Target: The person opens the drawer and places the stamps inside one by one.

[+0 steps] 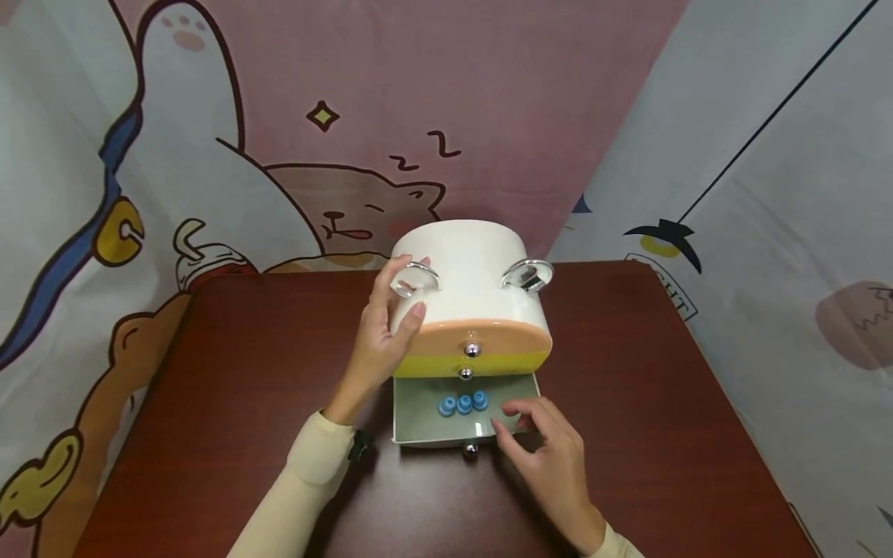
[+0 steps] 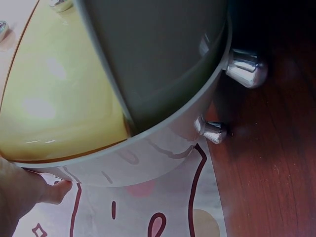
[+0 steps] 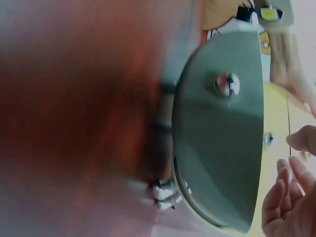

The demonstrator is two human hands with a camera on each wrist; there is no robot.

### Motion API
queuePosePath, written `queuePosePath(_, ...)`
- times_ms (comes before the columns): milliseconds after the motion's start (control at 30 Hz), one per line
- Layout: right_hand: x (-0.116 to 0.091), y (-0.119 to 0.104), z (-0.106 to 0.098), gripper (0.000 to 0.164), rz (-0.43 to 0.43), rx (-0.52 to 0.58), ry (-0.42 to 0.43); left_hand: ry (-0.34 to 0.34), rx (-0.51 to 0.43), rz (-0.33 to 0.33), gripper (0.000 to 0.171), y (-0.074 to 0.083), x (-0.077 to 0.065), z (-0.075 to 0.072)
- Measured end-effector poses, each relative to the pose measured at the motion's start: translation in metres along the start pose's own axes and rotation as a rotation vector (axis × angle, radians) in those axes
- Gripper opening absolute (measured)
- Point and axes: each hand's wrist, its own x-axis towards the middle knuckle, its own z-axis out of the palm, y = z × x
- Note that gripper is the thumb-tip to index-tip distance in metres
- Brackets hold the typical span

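A small white drawer cabinet [image 1: 463, 267] with two silver loops on top stands on the table. Its orange drawer [image 1: 432, 338] and yellow drawer [image 1: 505, 363] are in; the grey-green bottom drawer [image 1: 412, 422] is pulled out. Three small blue round pieces [image 1: 464, 404] with ringed tops lie in it in a row. My left hand [image 1: 380, 333] rests against the cabinet's left side, thumb and fingers spread about the left loop [image 1: 416, 277]. Over the right front corner of the open drawer hovers my right hand [image 1: 547, 446], thumb and forefinger apart, nothing visible between them.
Silver feet [image 2: 247, 69] hold the cabinet off the brown table [image 1: 649, 403]. A silver knob [image 1: 470, 450] juts from the open drawer's front. Behind the table hangs a cloth [image 1: 530, 101] printed with cartoon animals.
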Motion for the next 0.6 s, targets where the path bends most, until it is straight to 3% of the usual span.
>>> queuePosePath(233,-0.017,-0.004,0.006,0.031,0.023,0.084,-0.052,-0.002,0.021,-0.009,0.064,0.000,0.000,-0.001)
queuePosePath(400,-0.026,-0.005,0.010,0.032,0.066,0.003,-0.114,0.002,0.016,-0.005,0.063,0.000,0.001,0.000)
queuePosePath(600,-0.032,-0.005,0.012,0.031,0.041,-0.081,-0.151,0.013,-0.014,-0.004,0.065,0.002,0.000,0.001)
